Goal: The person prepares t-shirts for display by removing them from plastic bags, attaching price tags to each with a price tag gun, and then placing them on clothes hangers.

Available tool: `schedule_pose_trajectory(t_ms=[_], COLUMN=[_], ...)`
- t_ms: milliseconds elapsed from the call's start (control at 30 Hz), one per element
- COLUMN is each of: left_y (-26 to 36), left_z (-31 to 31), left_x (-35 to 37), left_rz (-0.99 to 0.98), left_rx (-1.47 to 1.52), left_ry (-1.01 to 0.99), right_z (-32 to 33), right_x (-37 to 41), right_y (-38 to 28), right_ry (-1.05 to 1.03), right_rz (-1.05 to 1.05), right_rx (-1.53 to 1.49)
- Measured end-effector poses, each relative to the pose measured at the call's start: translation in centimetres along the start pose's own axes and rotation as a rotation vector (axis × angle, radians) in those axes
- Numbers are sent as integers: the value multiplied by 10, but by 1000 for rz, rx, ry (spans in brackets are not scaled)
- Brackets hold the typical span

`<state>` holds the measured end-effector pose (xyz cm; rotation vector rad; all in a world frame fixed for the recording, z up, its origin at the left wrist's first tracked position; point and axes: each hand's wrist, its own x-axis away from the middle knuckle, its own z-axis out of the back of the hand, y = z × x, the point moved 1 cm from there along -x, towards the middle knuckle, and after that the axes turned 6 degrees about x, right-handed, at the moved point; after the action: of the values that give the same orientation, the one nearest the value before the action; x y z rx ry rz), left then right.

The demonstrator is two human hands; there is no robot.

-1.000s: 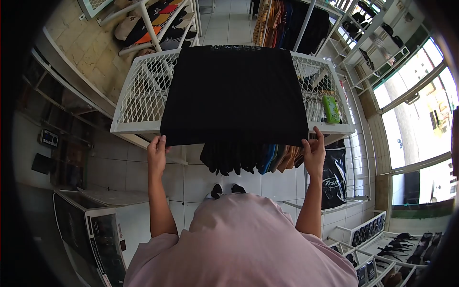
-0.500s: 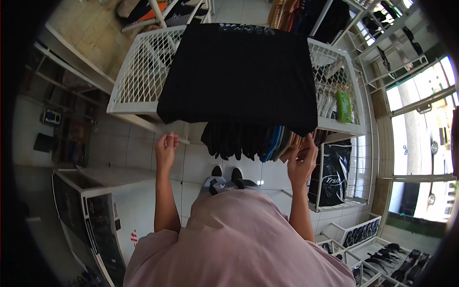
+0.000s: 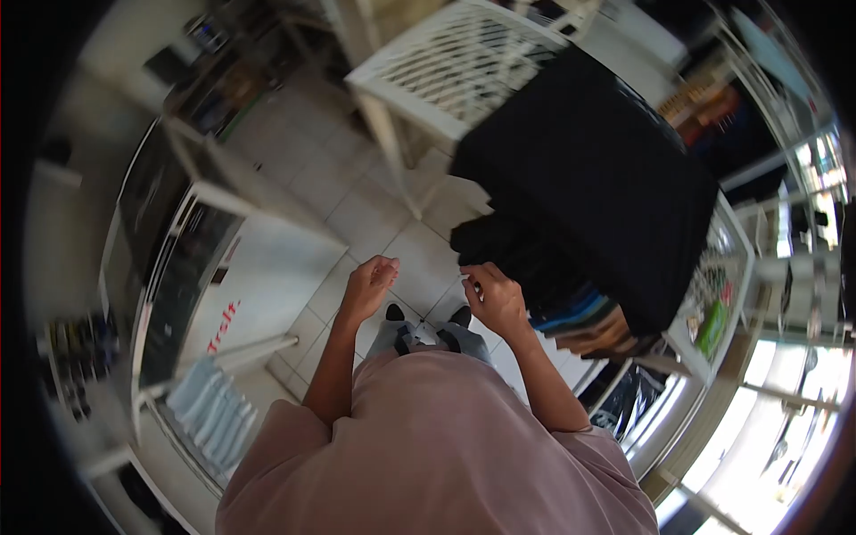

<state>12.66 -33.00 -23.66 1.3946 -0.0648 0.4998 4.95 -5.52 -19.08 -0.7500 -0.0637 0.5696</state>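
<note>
Black cloth garment (image 3: 597, 178), one: draped over the white mesh-topped bench (image 3: 406, 105), covering its middle and leaving mesh bare at either end; pale marks run along the far edge, which I find too blurred to read.

Left hand (image 3: 373, 278), one: raised in front of the body over the tiled floor (image 3: 357, 214), well apart from the garment, fingers curled. I see nothing in it, but cannot tell from my view whether the fingertips meet the palm.

Right hand (image 3: 493, 299), one: bent inward, thumb and forefinger slightly apart, nothing seen between them. It lies nearer the bench than the left; I cannot tell whether it touches anything there.

Hanging garments (image 3: 580, 312), one row: below the draped cloth, just beside the right hand in my view; black at one end, then blue and brown, blurred.

Green packet (image 3: 711, 328), one: at the right end of the bench, beyond the black cloth.

White cabinet (image 3: 285, 276), one: to the left, red lettering on its side panel.

Pale blue folded material (image 3: 209, 406), one lot: near the foot of that cabinet.

Pink shirt (image 3: 437, 437), one: worn, filling my lower view.
</note>
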Motion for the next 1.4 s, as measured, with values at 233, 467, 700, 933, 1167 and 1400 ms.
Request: schedule_pose_trajectory(t_ms=[233, 467, 700, 933, 1167, 1400], left_y=[-50, -112, -123, -146, -152, -146], left_z=[110, 226, 331, 405, 419, 413], left_x=[75, 181, 284, 325, 326, 327], left_rz=[43, 134, 132, 142, 147, 80], left_rx=[53, 78, -57, -221, -134, -130], left_ry=[406, 826, 1355, 1580, 1574, 1660], right_z=[-103, -253, -402, -521, -561, -537], right_x=[-74, -84, -56, -22, -8, -12], right_y=[-100, -257, -414, -525, -549, -534], right_ry=[-288, -671, -923, -818, -942, -670], right_rz=[369, 640, 869, 1127, 1160, 1200], right_rx=[-57, -101, -224, -274, -58, -149])
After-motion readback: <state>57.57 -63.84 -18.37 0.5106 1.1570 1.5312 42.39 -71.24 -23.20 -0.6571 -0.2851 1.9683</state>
